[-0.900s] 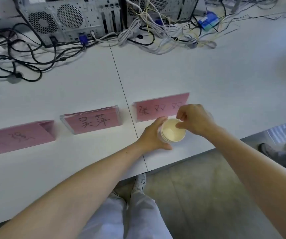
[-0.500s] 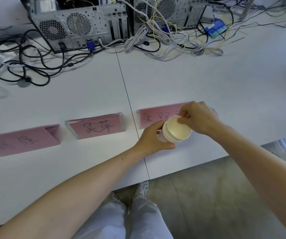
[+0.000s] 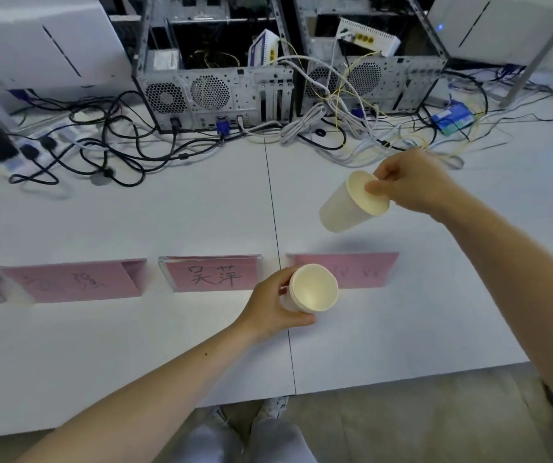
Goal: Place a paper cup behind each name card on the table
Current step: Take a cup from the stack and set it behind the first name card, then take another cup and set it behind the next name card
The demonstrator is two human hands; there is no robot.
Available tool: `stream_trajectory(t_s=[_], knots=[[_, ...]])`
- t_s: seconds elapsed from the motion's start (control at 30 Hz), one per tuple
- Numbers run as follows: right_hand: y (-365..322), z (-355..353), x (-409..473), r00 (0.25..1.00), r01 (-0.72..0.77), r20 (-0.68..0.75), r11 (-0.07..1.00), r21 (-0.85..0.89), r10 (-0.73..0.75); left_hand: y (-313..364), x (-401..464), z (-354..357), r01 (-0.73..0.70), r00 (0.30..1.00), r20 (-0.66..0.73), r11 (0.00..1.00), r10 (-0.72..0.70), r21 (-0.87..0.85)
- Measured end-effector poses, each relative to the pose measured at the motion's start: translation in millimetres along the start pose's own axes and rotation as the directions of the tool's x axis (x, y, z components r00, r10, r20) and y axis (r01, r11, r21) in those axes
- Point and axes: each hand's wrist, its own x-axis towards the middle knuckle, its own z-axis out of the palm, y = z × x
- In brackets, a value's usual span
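Paper cup (image 3: 343,208) in right hand (image 3: 408,185) tilts, mouth toward the camera.

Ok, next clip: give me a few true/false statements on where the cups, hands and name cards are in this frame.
1. The right hand holds a single paper cup in the air beyond the rightmost name card. True.
2. That cup is upright. False: it is tilted, its mouth turned toward the camera.
3. The left hand grips a stack of cups. True: several nested rims show.
4. A cup already stands behind the middle name card. False: the table behind it is bare.
5. The hands touch each other. False: they are apart, each with its own cup or stack.
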Motion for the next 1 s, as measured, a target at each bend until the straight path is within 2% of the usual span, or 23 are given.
stream_trajectory(t_s=[0.17, 0.3, 0.67, 0.77, 0.83, 0.9, 1.0], knots=[[17, 65, 37, 0.988, -0.15, 0.013, 0.967, -0.205, 0.156, -9, -12, -11, 0.034, 0.998, -0.054, 0.999, -0.036, -0.031], [21, 95, 50, 0.977, -0.189, 0.036, 0.939, -0.288, 0.208, -12, -18, -19, 0.063, 0.993, -0.1, 0.997, -0.067, -0.043], [18, 96, 62, 0.963, -0.227, 0.055, 0.902, -0.368, 0.265, -8, -18, -28, 0.075, 0.984, -0.155, 0.994, -0.086, -0.075], [1, 81, 54, 0.992, -0.111, 0.018, 0.912, -0.396, 0.128, -3, -17, -31, 0.065, 0.983, -0.167, 0.995, -0.076, -0.075], [-15, 73, 42, 0.999, 0.021, 0.048, 0.954, -0.3, -0.007, 1, -16, -33, 0.05, 0.981, -0.185, 0.996, -0.064, -0.077], [-33, 68, 25, 0.966, 0.168, 0.219, 0.978, -0.121, -0.139, 4, -15, -35, 0.031, 0.978, -0.202, 0.996, -0.047, -0.083], [-59, 68, -4, 0.822, 0.301, 0.499, 0.953, 0.029, -0.275, 6, -15, -37, 0.015, 0.977, -0.212, 0.996, -0.033, -0.084]])
